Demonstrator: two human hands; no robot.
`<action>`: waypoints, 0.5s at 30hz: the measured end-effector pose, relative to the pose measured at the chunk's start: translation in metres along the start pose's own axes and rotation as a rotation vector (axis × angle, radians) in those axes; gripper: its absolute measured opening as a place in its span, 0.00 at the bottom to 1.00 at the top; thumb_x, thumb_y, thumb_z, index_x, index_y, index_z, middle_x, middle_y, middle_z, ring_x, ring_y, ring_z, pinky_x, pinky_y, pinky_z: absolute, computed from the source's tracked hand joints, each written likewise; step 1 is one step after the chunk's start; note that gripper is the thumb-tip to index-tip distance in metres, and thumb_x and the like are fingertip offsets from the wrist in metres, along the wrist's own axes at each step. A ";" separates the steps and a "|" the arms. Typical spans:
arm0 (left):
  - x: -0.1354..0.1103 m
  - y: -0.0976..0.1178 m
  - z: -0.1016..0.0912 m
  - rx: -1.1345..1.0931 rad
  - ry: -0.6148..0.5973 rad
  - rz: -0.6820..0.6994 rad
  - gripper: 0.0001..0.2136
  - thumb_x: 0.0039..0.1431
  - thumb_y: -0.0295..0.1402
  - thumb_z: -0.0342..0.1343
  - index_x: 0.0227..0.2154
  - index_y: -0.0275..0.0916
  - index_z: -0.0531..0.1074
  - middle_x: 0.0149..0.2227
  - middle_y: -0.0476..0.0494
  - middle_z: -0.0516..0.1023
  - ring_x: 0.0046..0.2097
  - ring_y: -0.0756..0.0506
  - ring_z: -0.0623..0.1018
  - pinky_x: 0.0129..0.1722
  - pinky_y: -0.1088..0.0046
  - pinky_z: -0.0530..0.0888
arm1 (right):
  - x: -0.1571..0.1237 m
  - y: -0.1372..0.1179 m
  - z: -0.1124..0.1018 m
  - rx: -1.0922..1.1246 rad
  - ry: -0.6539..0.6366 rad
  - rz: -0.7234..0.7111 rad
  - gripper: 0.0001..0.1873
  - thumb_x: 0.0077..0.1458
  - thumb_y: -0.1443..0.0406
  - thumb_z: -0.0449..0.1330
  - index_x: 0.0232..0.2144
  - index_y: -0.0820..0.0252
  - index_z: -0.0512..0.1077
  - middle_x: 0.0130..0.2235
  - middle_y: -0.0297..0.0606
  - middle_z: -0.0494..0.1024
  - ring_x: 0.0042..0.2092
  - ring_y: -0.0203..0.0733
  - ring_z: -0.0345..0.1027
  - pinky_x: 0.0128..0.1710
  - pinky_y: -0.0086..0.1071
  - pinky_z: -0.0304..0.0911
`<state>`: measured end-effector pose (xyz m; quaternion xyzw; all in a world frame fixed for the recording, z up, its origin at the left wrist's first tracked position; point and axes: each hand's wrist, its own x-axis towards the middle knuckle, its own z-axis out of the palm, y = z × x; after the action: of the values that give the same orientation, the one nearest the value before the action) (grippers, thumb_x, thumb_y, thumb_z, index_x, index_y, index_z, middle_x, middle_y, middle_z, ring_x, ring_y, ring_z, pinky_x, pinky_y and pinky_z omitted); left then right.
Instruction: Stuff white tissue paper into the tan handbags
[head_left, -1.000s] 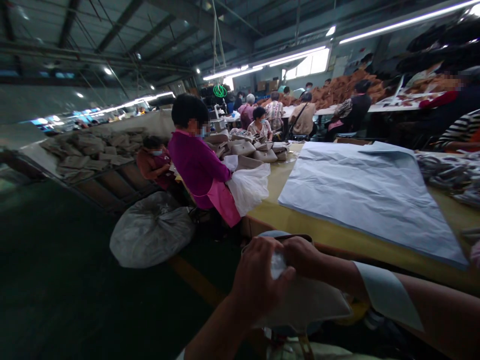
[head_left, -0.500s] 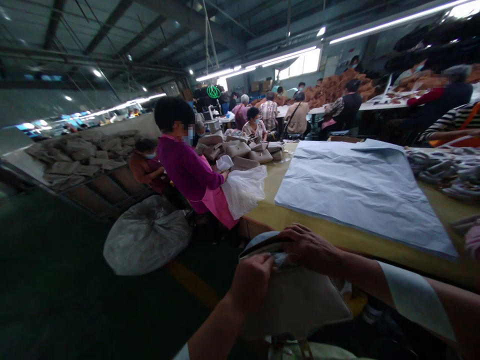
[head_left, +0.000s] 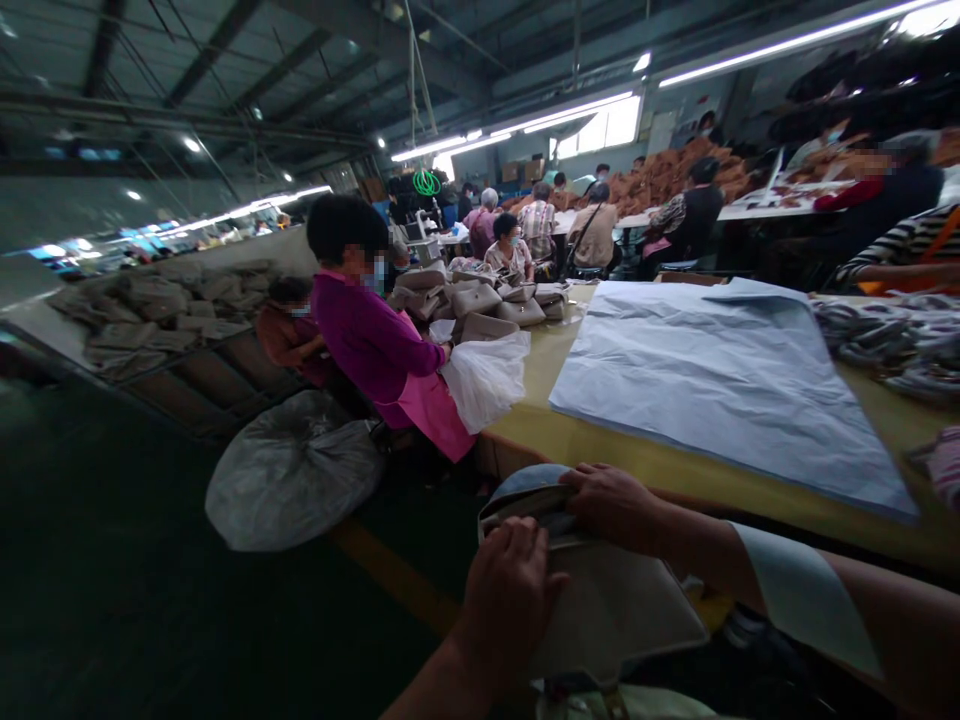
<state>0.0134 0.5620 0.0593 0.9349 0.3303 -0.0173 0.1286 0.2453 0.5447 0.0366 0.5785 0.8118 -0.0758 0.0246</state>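
Note:
A beige handbag [head_left: 615, 610] rests in my lap below the table edge, its mouth turned away from me. My left hand [head_left: 506, 590] lies on the near side of the bag's mouth with the fingers curled over the rim. My right hand [head_left: 611, 500] grips the far side of the mouth, fingers wrapped over the edge. No white stuffing shows between the hands. A light sleeve cuff [head_left: 802, 605] covers my right forearm.
A yellow table [head_left: 675, 465] carries a big stack of pale blue paper sheets [head_left: 712, 380]. A person in a magenta top [head_left: 375, 340] works at the table's left with a white plastic bag [head_left: 487, 380] and beige bags [head_left: 487, 300]. A stuffed grey sack [head_left: 292, 470] lies on the floor.
The white wad that my hands held a second ago has gone out of sight into the bag. Both hands have since settled on the rim of the bag's mouth.

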 end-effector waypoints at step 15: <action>-0.002 0.008 -0.027 0.078 -0.169 -0.098 0.17 0.69 0.43 0.54 0.42 0.33 0.78 0.45 0.33 0.82 0.48 0.34 0.81 0.51 0.55 0.76 | -0.010 0.010 0.004 0.283 0.104 -0.197 0.06 0.55 0.68 0.64 0.35 0.58 0.81 0.60 0.44 0.74 0.56 0.49 0.71 0.55 0.40 0.66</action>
<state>0.0153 0.5614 0.0872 0.9172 0.3625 -0.1153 0.1185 0.2579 0.5382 0.0330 0.4969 0.8460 -0.1614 -0.1067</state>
